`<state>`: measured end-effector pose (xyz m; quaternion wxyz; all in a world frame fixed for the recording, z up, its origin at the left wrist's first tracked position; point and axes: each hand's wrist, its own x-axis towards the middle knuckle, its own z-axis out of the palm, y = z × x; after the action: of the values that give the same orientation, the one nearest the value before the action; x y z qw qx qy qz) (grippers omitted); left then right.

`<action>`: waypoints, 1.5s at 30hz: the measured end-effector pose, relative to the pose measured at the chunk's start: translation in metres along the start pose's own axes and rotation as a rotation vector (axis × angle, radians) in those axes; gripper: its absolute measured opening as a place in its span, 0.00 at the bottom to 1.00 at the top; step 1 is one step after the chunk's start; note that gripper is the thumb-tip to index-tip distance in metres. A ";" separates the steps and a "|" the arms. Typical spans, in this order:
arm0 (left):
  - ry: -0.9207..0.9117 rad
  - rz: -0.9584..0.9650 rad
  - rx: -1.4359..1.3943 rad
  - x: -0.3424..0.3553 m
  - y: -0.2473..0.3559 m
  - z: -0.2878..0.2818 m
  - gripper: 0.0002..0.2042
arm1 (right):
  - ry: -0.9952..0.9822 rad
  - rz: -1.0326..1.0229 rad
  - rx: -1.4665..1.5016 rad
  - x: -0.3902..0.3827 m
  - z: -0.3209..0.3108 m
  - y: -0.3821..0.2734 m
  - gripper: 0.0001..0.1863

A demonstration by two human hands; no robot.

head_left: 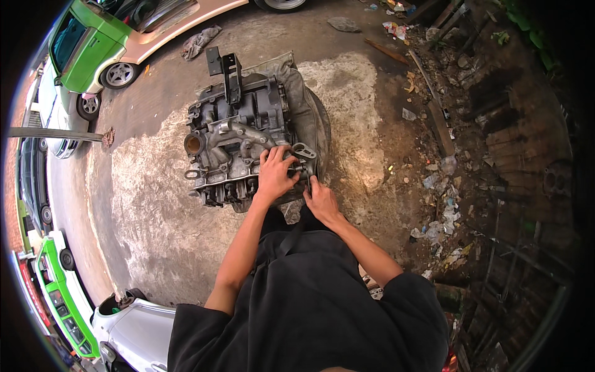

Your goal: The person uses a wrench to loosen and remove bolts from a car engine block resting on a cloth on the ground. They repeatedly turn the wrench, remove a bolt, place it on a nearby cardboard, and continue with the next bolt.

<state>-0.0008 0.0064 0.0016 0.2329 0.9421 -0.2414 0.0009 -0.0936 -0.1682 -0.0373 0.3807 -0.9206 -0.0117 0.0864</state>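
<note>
Engine block [238, 139] sits centre frame, slightly above middle, on a grey-green cloth [310, 105] spread over stained concrete ground [155, 211]. Left hand [274, 175] lies flat-ish over the block's lower right corner, fingers spread and curled onto the casting. Right hand [320, 199] is just below and right of it, fingertips pinching at a small metal fitting [304, 166] on the block's edge — can't tell exactly what is pinched, too small.

Handling judgement: block looks heavy cast metal, rigid, likely oily and slick, many sharp ribs and studs. Not a one-hand lift; best holds would be the thick outer flanges or the black bracket [226, 71] at the top. The small fitting looks light and stiff, a fingertip job — easy to drop into the cloth folds.

Room: open concrete to lower left of the block, plenty of space there. Right side of the frame is littered — rubbish and planks [437, 118] near, dark clutter beyond. Green car [93, 43] upper left and white car [133, 328] lower left stand well apart from the block. A rag [199, 41] lies above the block, apart.
</note>
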 end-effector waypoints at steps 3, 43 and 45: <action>0.000 -0.004 -0.001 0.000 0.001 -0.001 0.15 | 0.030 -0.026 0.055 0.002 0.003 0.003 0.23; 0.012 0.009 -0.011 0.000 -0.004 0.001 0.16 | 0.115 0.050 0.165 0.003 -0.033 -0.048 0.17; 0.011 0.013 -0.016 -0.002 -0.003 0.001 0.17 | 0.158 0.062 0.192 0.002 -0.034 -0.048 0.15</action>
<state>-0.0008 0.0095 -0.0008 0.2420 0.9386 -0.2460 0.0056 -0.0842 -0.1583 0.0198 0.4641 -0.8837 0.0553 0.0259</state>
